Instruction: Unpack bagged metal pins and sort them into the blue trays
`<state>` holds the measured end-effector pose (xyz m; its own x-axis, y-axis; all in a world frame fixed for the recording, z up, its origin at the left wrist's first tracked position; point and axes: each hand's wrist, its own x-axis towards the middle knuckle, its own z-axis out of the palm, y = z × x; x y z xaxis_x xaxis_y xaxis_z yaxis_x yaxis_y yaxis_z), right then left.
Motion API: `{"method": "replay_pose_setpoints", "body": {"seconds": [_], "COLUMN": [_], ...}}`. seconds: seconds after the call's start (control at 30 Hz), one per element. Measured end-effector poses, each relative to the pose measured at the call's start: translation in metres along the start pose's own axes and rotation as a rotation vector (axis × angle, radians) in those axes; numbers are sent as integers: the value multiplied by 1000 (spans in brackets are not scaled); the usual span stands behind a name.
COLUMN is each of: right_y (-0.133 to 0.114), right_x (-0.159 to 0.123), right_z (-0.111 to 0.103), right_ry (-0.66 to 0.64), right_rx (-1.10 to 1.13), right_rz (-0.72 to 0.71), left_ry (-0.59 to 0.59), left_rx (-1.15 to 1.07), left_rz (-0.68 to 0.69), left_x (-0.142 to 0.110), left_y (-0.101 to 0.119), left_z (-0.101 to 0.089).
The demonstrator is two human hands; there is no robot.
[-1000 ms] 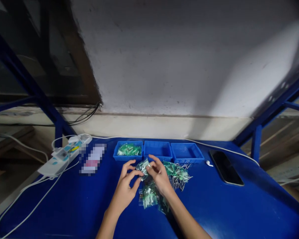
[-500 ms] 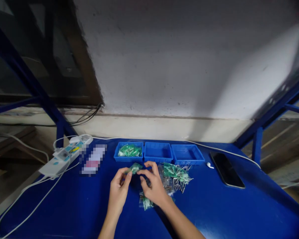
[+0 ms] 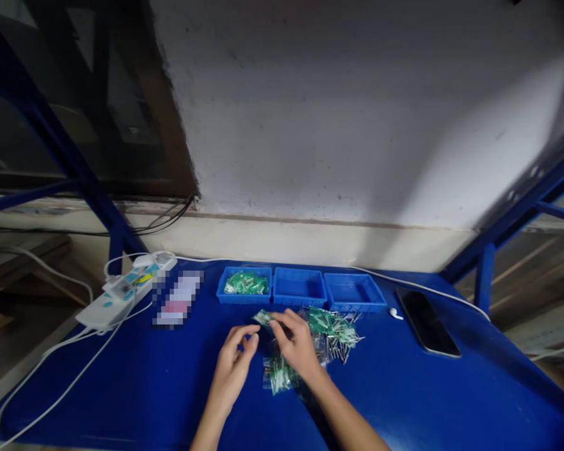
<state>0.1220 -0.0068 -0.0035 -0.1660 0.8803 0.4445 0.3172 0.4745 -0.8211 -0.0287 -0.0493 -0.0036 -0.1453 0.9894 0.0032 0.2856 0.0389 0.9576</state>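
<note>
- The right hand (image 3: 297, 346) pinches a small packet (image 3: 262, 317) at its fingertips, over the worktop (image 3: 169, 388), just in front of the tray (image 3: 244, 300) of green packets (image 3: 247, 284).
- The left hand (image 3: 232, 364) is near it, fingers curled, a narrow gap to the thumb, seemingly holding nothing.
- Step in hand, I judge: handling one packet singly; bags (image 3: 282, 378) and metal pins (image 3: 342, 346) lie close by.
- Any next move likely calls for a light, sure pinch.

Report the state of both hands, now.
Left hand: loosely open, nothing visible in its grip.
Right hand: closed, holding a small green packet.
</note>
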Motion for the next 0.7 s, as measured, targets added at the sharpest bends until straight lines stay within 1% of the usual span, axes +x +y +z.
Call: {"method": "replay_pose_setpoints", "body": {"seconds": [0.07, 0.1, 0.17, 0.23, 0.3, 0.37, 0.43, 0.53, 0.6, 0.63, 0.7], "right_y": [-1, -1, -1, -2, -3, -5, -7, -7, -5, -4, -3], "right_x": [-1, -2, -4, -7, -9, -9, -7, -2, 0, 1, 1], "right_z": [-1, -2, 0, 2, 5, 7, 7, 6, 5, 5, 5], "right_ry": [-55, -86, -129, -159, -155, -103, -42, -28, -22, -12, 5], "right_rx": [-20, -35, -71, -85, -63, -40, -14, 47, 83, 95, 90], "right_rz": [-105, -149, -209, -218, -177, -106, -26, 105, 185, 205, 187], "left_ry": [39, 60, 91, 102, 123, 164, 195, 168, 124, 92, 26], "left_rx": [-171, -231, -278, -252, -203, -105, 54, 262, 308, 303, 231], "left_rz": [-155, -206, -234, -194, -103, 38, 196, 366, 398, 383, 289], "left_x": [2, 3, 5, 6, 5, 4, 1, -3, -4, -4, -3], "left_y": [-1, -1, -2, -3, -3, -2, 0, 3, 4, 3, 2], "left_z": [-4, -6, -8, -9, -8, -7, -5, -2, 1, 2, 3]}}
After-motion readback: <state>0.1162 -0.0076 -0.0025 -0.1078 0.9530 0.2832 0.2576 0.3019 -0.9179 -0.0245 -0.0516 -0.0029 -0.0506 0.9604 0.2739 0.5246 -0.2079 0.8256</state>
